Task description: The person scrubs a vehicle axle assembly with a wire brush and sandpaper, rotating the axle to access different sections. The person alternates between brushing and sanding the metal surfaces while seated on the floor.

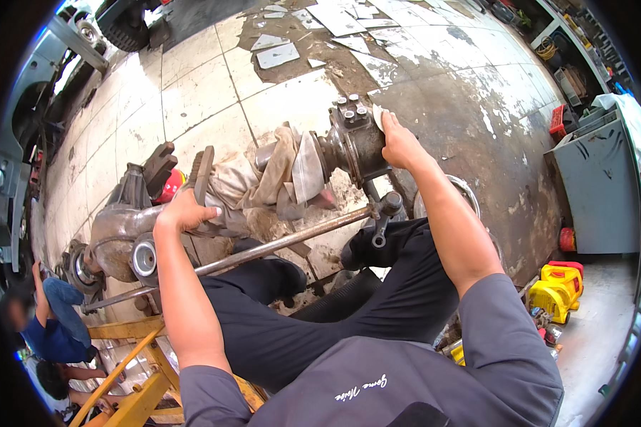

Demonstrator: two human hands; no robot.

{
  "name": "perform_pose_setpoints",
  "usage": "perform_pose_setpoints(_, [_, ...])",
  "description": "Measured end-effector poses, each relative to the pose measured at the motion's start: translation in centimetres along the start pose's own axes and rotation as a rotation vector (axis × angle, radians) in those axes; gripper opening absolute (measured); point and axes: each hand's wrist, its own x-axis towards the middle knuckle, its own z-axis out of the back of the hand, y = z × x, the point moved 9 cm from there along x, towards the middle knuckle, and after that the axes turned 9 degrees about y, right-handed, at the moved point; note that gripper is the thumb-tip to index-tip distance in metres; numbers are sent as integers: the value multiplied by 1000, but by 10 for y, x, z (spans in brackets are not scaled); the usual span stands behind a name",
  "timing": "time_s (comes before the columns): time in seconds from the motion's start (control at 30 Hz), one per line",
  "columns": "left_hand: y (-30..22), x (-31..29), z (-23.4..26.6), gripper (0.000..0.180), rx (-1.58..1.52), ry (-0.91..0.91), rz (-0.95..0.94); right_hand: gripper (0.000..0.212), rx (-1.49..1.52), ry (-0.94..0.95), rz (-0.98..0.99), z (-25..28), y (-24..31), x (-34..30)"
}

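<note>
Plainly, the long axle (117,224) lies over the tiled floor (199,99), ahead of my knees; what bears it I can't tell. My right hand (404,144) lays its fingers close together over a pale pad (377,117) at the bolted end housing (362,146); whether they pinch it is unclear. My left hand (184,213) rests at the tube, thumb out, other fingers hidden. Uneven pushing might roll the axle, I'd judge, or loose rags (285,167) might slide. Its long axis runs aslant, bolted end toward the floor's far right corner, the other toward its left edge.
</note>
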Motion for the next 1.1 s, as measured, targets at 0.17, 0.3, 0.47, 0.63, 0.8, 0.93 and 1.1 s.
perform_pose_setpoints(0.17, [-1, -9, 3, 60, 41, -48, 63, 73, -96, 27, 37, -10, -5, -14])
perform_pose_setpoints(0.3, [-8, -10, 5, 64, 38, -25, 46, 73, 45, 171, -314, -1, -44, -2])
perform_pose_setpoints(0.47, [-18, -16, 0, 73, 29, 10, 77, 75, -59, 2, -22, 7, 16, -10])
perform_pose_setpoints(0.63, [-11, -17, 4, 71, 31, -53, 46, 74, 54, -14, -137, 24, -18, -2])
perform_pose_setpoints(0.8, [-16, -14, -1, 65, -24, -28, 46, 79, 15, 28, -117, -1, -21, 3])
perform_pose_setpoints(0.93, [-8, -11, 4, 59, 37, -74, 38, 82, 58, -11, -62, 15, -17, -1])
perform_pose_setpoints(1.1, [-23, -20, 4, 57, -16, -51, 26, 84, 68, 66, -149, 5, -25, 7])
